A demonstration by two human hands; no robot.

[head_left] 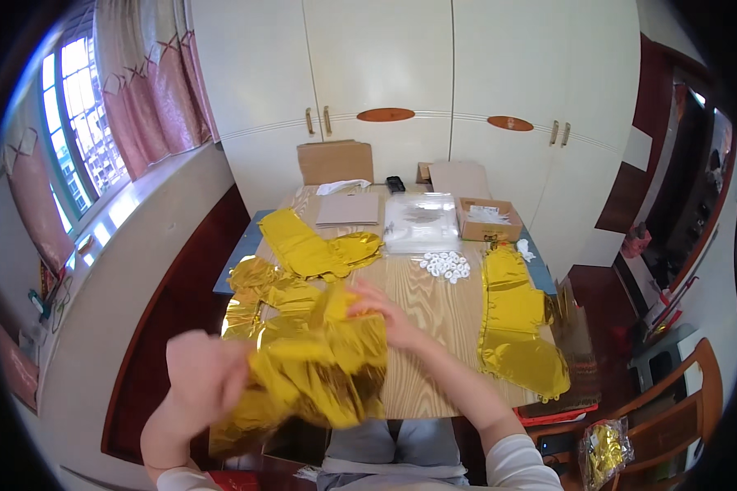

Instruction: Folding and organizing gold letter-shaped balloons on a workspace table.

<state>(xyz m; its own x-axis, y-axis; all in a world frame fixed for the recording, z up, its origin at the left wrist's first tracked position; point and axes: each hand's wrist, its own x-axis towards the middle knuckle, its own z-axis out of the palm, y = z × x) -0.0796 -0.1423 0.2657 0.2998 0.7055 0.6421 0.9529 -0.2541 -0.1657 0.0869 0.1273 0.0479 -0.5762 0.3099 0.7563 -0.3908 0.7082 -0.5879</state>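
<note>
Right hand [385, 311]: grip pinching crumpled gold foil [319, 360], over the near edge of the counter [422, 385]. Left hand [209, 368]: blurred, at the foil's left side; grip cannot be told. Outward: white rings [445, 266], clear plastic stack [422, 229], open carton [485, 231]; gold shape [512, 315], right.

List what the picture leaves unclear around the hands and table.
Head view throughout:
Left hand: fingers blurred, exact grip unclear.
Gold foil between the hands: lower edge blurred.
Tabletop beneath it: partly hidden by the foil.
White pieces in the open carton: too small to identify.
</note>
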